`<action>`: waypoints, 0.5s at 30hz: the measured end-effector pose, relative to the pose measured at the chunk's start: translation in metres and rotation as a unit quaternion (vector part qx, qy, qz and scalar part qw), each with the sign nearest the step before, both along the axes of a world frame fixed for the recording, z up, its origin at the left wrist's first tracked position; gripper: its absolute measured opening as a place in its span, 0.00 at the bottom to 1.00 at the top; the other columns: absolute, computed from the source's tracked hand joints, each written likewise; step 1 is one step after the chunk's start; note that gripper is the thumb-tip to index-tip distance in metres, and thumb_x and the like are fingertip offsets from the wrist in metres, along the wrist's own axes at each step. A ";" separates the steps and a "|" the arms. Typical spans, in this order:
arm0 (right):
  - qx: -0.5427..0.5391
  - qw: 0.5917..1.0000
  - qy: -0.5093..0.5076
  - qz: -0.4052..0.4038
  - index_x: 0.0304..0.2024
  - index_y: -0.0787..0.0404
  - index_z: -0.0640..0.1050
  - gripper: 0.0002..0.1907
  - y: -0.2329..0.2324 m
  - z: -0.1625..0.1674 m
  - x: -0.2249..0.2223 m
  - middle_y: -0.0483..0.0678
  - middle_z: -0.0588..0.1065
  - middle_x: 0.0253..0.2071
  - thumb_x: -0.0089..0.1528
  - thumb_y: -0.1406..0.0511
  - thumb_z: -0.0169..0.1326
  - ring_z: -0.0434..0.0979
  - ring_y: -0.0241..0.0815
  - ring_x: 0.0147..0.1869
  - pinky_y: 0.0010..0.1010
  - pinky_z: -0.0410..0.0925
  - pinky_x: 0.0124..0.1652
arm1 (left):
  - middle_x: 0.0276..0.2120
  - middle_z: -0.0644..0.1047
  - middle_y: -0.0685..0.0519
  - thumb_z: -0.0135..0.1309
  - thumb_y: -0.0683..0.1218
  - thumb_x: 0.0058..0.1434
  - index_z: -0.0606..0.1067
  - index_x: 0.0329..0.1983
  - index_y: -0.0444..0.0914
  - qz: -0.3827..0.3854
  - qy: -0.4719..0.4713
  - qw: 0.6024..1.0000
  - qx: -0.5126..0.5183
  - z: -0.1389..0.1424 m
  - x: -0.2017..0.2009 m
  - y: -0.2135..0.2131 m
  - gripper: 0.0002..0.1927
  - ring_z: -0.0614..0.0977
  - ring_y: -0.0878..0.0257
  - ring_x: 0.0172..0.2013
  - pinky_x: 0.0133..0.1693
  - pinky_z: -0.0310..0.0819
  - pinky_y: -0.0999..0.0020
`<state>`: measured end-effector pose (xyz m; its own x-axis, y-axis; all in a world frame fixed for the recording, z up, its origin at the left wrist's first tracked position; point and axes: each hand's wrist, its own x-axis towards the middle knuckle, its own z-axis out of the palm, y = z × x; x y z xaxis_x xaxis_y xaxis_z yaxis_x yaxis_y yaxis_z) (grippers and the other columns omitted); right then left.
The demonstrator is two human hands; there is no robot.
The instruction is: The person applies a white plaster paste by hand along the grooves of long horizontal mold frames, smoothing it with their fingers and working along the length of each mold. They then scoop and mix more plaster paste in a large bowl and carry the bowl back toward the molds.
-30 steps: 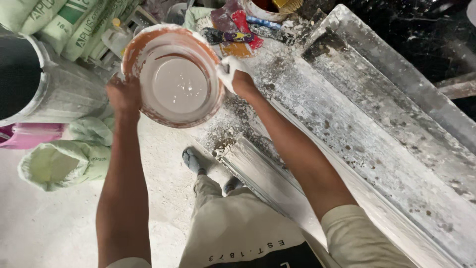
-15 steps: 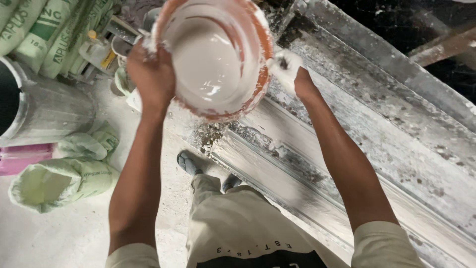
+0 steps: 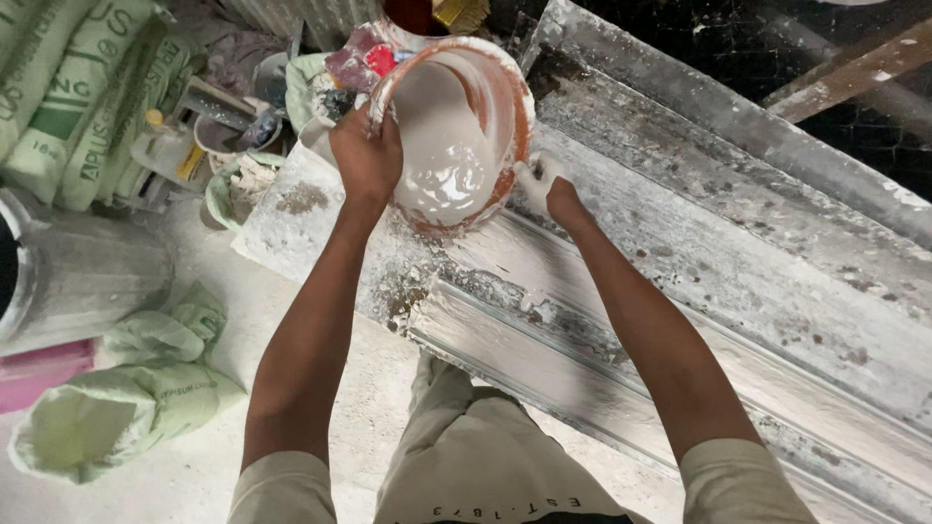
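Tipped further than it was a moment ago, the orange bucket (image 3: 451,131) now leans steeply with its mouth toward the person, and the pale grey slurry (image 3: 442,160) inside has slid down to pool against the lower rim. It hangs above the near end of the long plaster-crusted mould (image 3: 699,281), close to that end's edge, where a bare patch of white already shows under the rim. The left hand (image 3: 366,155) is clamped over the bucket's left rim, fingers curled inside the wall; the right hand (image 3: 544,184), smeared white, grips the lower right edge from beneath. To pour well, the lower rim seems best kept low and near the mould's surface so the slurry lands without splashing, with the left hand raising the far side slowly while the right steadies and steers the lip along the channel. A wet rim is likely slippery, so a firm hold matters. Sacks (image 3: 68,97) and a metal drum (image 3: 78,277) stand on the floor to the left, well apart from the work.
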<state>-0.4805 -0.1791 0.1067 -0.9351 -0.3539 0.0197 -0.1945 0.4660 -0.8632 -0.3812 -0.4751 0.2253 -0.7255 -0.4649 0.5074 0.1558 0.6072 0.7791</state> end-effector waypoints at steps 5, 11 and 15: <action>0.057 0.998 -0.023 0.006 0.41 0.64 0.77 0.14 -0.002 -0.007 0.003 0.46 0.75 0.29 0.69 0.58 0.55 0.70 0.33 0.32 0.31 0.68 0.36 | 0.28 0.77 0.39 0.56 0.36 0.63 0.79 0.40 0.32 -0.014 0.015 0.999 -0.043 -0.014 0.000 -0.002 0.04 0.82 0.45 0.29 0.31 0.73 0.53; 0.073 0.997 -0.027 0.000 0.41 0.65 0.75 0.15 -0.001 -0.003 0.004 0.47 0.73 0.29 0.68 0.58 0.56 0.67 0.36 0.32 0.33 0.66 0.34 | 0.29 0.77 0.40 0.55 0.35 0.62 0.78 0.41 0.31 -0.041 0.020 0.998 -0.049 -0.019 -0.002 -0.004 0.05 0.81 0.45 0.29 0.31 0.73 0.55; 0.074 0.996 -0.049 -0.005 0.41 0.64 0.74 0.15 0.000 0.003 0.008 0.47 0.73 0.28 0.68 0.57 0.56 0.67 0.36 0.31 0.33 0.66 0.34 | 0.30 0.77 0.40 0.54 0.34 0.62 0.78 0.43 0.30 -0.054 0.038 0.997 -0.031 -0.022 -0.002 -0.003 0.07 0.82 0.46 0.28 0.30 0.74 0.56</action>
